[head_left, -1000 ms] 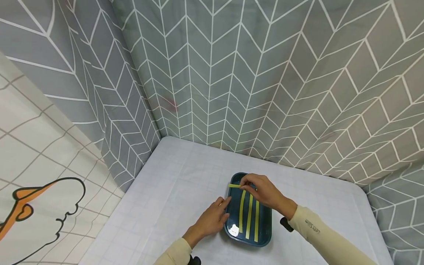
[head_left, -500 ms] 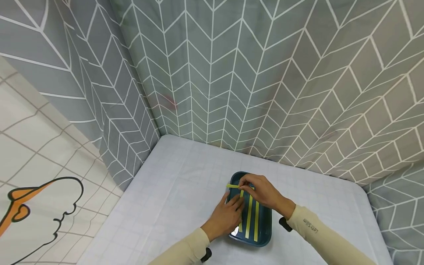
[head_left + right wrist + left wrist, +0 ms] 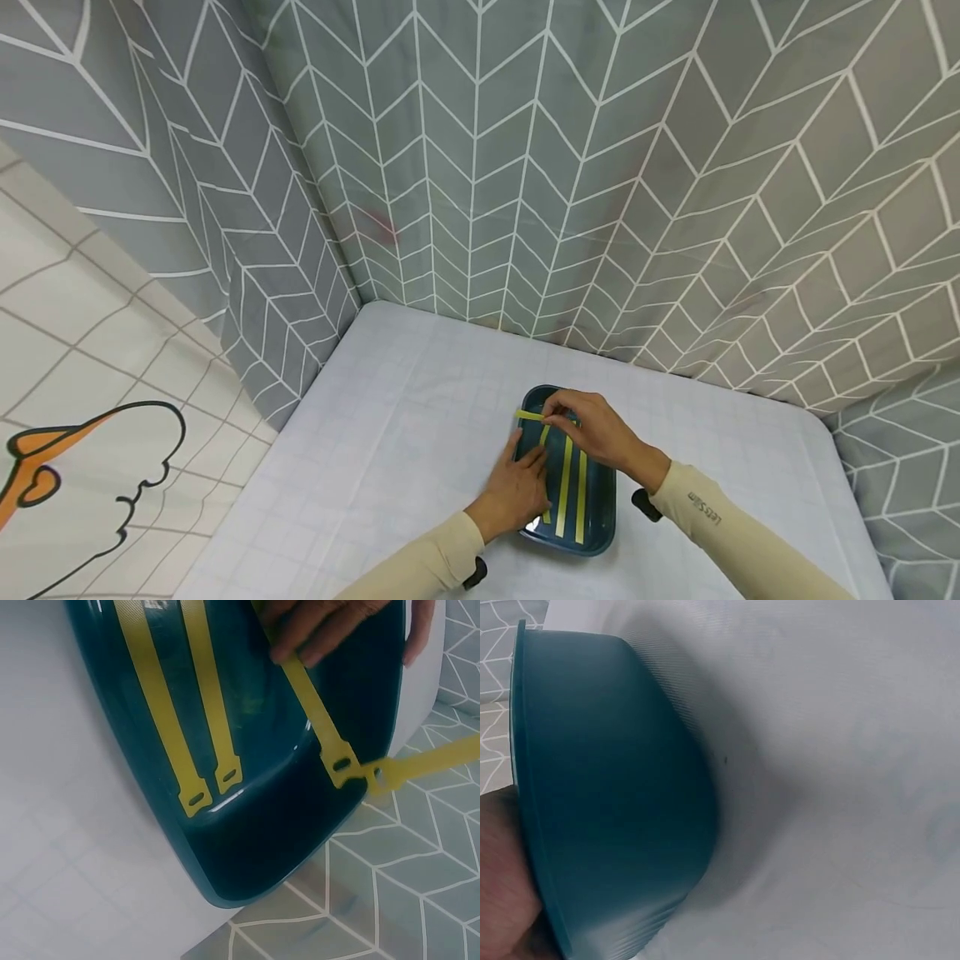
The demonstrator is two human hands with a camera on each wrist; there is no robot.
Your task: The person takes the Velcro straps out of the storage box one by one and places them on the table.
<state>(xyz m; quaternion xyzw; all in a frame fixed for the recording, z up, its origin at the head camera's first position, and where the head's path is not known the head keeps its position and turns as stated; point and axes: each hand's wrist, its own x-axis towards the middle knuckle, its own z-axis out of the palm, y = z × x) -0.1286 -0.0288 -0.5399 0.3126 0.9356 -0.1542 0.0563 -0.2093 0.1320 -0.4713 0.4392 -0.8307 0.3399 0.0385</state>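
Observation:
A dark teal tray point(image 3: 604, 508) lies on the white cloth, with three yellow strips lengthwise in it; two of them point(image 3: 581, 492) lie uncovered. My left hand point(image 3: 534, 460) rests on the tray's left side, its straight fingers point(image 3: 322, 634) pressing the leftmost strip point(image 3: 315, 724). My right hand point(image 3: 552, 414) hovers over the tray's far end and pinches another yellow strip point(image 3: 528, 415) crosswise; its slotted end point(image 3: 424, 761) meets the pressed strip's end. In the left wrist view only the tray's outer wall point(image 3: 615, 795) and a bit of palm show.
Grey chevron curtains point(image 3: 525, 167) close the table's far and left sides. A white curtain with an orange and black drawing point(image 3: 75, 467) hangs at the near left. The white gridded tablecloth point(image 3: 405, 417) spreads around the tray.
My left hand has moved from the cloth beside the tray onto the leftmost strip inside it. The right hand has kept its strip at the far end, almost still.

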